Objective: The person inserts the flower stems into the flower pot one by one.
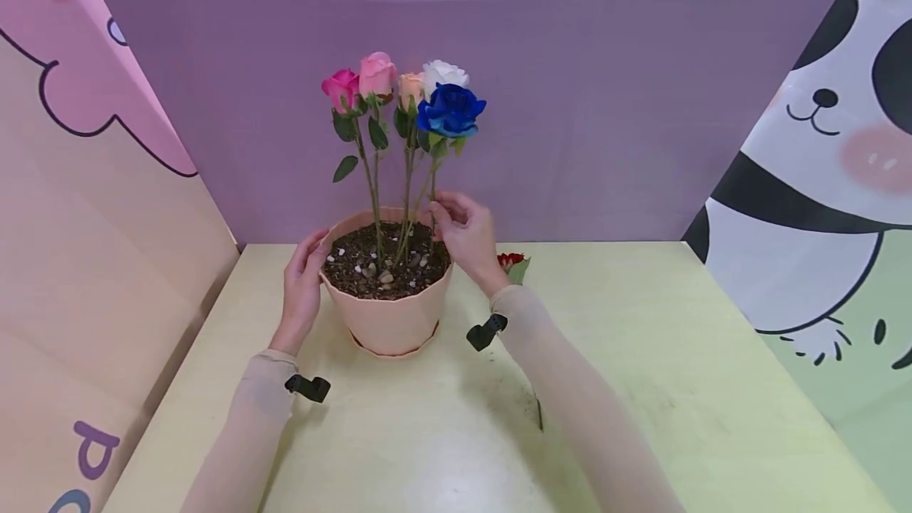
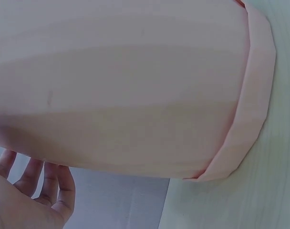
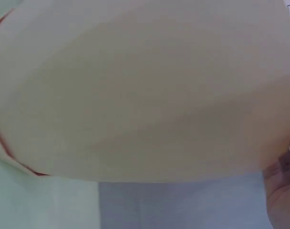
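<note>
A pink flowerpot (image 1: 388, 321) filled with dark soil (image 1: 356, 279) stands on its saucer on the table. At the left of its rim, my left hand (image 1: 302, 287) grips the pot; in the left wrist view its bent fingers (image 2: 64, 191) touch the wall. My right hand (image 1: 470, 240) pinches the stem of a blue rose (image 1: 451, 111) over the right side of the soil. Beside it rise a magenta rose (image 1: 342, 89), a light pink rose (image 1: 378, 74), a peach rose (image 1: 410, 90) and a white rose (image 1: 445, 73). The right wrist view mostly shows the pot wall (image 3: 150, 95).
A red rose (image 1: 510, 260) lies on the table (image 1: 641, 323), mostly hidden behind the right arm, with its stem end (image 1: 539, 414) showing nearer the front. A purple backdrop (image 1: 570, 117) stands behind the pot, and printed side panels flank the table.
</note>
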`<state>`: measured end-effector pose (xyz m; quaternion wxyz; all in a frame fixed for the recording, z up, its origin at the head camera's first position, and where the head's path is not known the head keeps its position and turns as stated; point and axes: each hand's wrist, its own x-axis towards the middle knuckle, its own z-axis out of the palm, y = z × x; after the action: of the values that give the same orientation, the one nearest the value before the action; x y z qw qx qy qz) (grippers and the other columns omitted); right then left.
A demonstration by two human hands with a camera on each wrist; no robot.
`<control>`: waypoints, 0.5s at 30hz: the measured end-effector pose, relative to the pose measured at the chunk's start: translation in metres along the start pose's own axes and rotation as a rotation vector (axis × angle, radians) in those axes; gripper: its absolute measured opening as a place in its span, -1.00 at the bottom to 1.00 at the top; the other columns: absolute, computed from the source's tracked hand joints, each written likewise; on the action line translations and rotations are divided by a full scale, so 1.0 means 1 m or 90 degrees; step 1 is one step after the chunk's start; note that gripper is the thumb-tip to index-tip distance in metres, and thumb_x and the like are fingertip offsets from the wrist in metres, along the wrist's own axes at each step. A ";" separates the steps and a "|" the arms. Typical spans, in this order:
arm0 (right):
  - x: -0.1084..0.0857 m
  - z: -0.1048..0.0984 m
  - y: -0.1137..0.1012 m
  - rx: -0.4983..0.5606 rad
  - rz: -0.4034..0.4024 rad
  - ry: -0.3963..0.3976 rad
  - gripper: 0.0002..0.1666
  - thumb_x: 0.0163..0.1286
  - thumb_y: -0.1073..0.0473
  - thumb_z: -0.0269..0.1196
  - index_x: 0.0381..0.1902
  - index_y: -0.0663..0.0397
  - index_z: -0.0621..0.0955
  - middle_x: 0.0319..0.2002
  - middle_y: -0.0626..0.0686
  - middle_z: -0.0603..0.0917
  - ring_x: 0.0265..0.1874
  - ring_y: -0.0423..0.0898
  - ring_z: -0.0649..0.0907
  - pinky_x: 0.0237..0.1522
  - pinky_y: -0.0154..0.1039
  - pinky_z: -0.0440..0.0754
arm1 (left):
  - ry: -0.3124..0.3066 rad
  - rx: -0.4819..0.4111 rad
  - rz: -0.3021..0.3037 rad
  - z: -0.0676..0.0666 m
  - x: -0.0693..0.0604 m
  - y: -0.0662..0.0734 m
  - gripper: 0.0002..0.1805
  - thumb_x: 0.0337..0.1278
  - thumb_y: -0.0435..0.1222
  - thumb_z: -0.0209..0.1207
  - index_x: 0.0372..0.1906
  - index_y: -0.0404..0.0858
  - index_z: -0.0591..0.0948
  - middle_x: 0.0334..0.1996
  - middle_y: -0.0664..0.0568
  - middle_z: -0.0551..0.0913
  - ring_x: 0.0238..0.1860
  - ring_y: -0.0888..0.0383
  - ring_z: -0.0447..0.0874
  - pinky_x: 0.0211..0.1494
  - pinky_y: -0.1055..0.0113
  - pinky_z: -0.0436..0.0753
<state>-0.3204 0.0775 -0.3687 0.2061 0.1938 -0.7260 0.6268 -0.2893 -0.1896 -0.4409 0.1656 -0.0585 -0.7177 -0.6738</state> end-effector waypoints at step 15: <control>-0.006 0.003 -0.001 -0.161 -0.006 -0.021 -0.74 0.52 0.18 0.36 0.05 0.17 0.83 -0.05 0.17 0.87 -0.12 0.09 0.86 -0.07 -0.12 0.82 | -0.005 0.003 0.002 0.001 -0.001 0.000 -0.46 0.70 -0.13 -0.12 0.57 -0.22 0.42 0.53 -0.16 0.44 0.37 0.15 0.42 0.11 0.39 0.48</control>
<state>-0.3155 0.0742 -0.3717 0.2199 0.1797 -0.8016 0.5262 -0.2882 -0.1885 -0.4415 0.1640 -0.0615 -0.7198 -0.6718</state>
